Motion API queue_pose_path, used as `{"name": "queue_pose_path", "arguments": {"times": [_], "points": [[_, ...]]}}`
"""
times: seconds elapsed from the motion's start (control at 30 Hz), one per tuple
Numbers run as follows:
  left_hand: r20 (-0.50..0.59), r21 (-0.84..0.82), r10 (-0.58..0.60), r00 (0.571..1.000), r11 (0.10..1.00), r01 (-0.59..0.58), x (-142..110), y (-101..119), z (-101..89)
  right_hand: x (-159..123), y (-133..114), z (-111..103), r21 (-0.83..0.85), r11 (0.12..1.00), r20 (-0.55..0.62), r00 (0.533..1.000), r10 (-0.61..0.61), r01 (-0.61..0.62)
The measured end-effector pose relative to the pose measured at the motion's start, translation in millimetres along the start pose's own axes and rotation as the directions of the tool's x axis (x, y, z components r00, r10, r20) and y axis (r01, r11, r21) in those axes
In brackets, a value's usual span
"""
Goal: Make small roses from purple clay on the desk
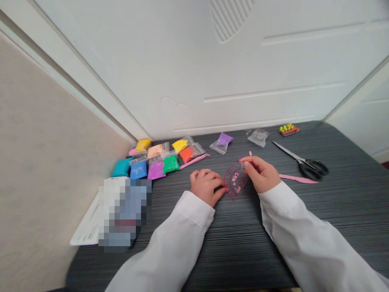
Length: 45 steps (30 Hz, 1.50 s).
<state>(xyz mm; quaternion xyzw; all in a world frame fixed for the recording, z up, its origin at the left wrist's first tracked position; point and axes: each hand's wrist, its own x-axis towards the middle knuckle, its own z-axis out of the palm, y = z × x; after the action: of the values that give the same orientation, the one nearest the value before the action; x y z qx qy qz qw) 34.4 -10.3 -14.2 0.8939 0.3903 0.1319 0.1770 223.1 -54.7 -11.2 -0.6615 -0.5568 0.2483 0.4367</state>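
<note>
A small clear pink plastic protractor-like disc [234,183] lies on the dark striped table [243,243] between my hands. My left hand [207,185] rests knuckles-up with fingers curled, its fingertips pinching the disc's left edge. My right hand [261,173] has its fingers closed in a pinch at the disc's upper right edge, with a small pink piece showing at its fingertips. Both arms wear white sleeves.
Several small bags of coloured clay [158,160] lie at the back left, a purple bag [223,142] and a clear bag [258,136] behind. Black scissors [304,162], pink modelling sticks [298,179] and a small toy [288,129] lie right. A blurred packet [121,213] sits left.
</note>
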Motion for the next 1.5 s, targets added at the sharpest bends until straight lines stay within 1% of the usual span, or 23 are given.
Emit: {"name": "queue_pose_path", "arguments": {"times": [0.1,0.23,0.37,0.47,0.57,0.63,0.7,0.8,0.87,0.97,1.07,1.17,1.27,1.4,1.47,1.5], "points": [[-0.006,-0.044,-0.017,1.0,0.999,0.017,0,0,-0.6,-1,-3,-2,-0.051,0.999,0.003,1.0,-0.019,0.019],[-0.036,-0.133,-0.057,0.998,0.99,0.051,-2,-1,-11.4,-1,-8,-4,-0.092,0.994,0.01,0.999,-0.053,0.054],[-0.047,-0.301,-0.111,0.993,0.949,0.092,-6,-5,-24.8,-3,-15,-3,-0.113,0.99,0.033,0.996,-0.085,0.088],[0.004,-0.488,-0.14,0.99,0.864,0.124,-9,-5,-28.3,-5,-19,2,-0.121,0.986,0.068,0.992,-0.111,0.118],[0.091,-0.656,-0.151,0.984,0.735,0.174,-10,-2,-26.9,-8,-21,7,-0.118,0.98,0.099,0.984,-0.149,0.16],[0.146,-0.73,-0.155,0.977,0.65,0.212,-9,-1,-25.6,-10,-21,9,-0.116,0.973,0.105,0.977,-0.186,0.197],[0.183,-0.776,-0.173,0.968,0.579,0.25,-8,-1,-25.4,-11,-21,11,-0.124,0.961,0.096,0.967,-0.236,0.247],[0.201,-0.815,-0.22,0.955,0.504,0.287,-6,-4,-27.1,-14,-23,12,-0.168,0.926,0.093,0.941,-0.325,0.337],[0.199,-0.832,-0.24,0.95,0.471,0.294,-4,-7,-28.0,-18,-27,12,-0.214,0.897,0.143,0.921,-0.362,0.386],[0.208,-0.848,-0.231,0.95,0.441,0.293,-2,-10,-27.3,-25,-31,11,-0.288,0.857,0.258,0.896,-0.361,0.427],[0.237,-0.85,-0.202,0.95,0.431,0.303,-2,-12,-25.1,-29,-31,12,-0.349,0.828,0.321,0.886,-0.333,0.438],[0.271,-0.838,-0.174,0.947,0.441,0.321,-1,-11,-23.7,-30,-28,13,-0.389,0.805,0.345,0.881,-0.323,0.447],[0.284,-0.819,-0.161,0.945,0.472,0.326,0,-11,-22.9,-30,-27,15,-0.407,0.788,0.357,0.875,-0.327,0.461],[0.282,-0.768,-0.146,0.948,0.557,0.314,0,-12,-20.1,-31,-30,14,-0.427,0.78,0.359,0.877,-0.319,0.458],[0.243,-0.728,-0.157,0.957,0.623,0.287,-1,-15,-19.5,-31,-29,14,-0.437,0.777,0.357,0.881,-0.312,0.453],[0.205,-0.702,-0.171,0.964,0.661,0.267,-1,-18,-20.0,-31,-28,14,-0.442,0.775,0.357,0.881,-0.309,0.451]]}}
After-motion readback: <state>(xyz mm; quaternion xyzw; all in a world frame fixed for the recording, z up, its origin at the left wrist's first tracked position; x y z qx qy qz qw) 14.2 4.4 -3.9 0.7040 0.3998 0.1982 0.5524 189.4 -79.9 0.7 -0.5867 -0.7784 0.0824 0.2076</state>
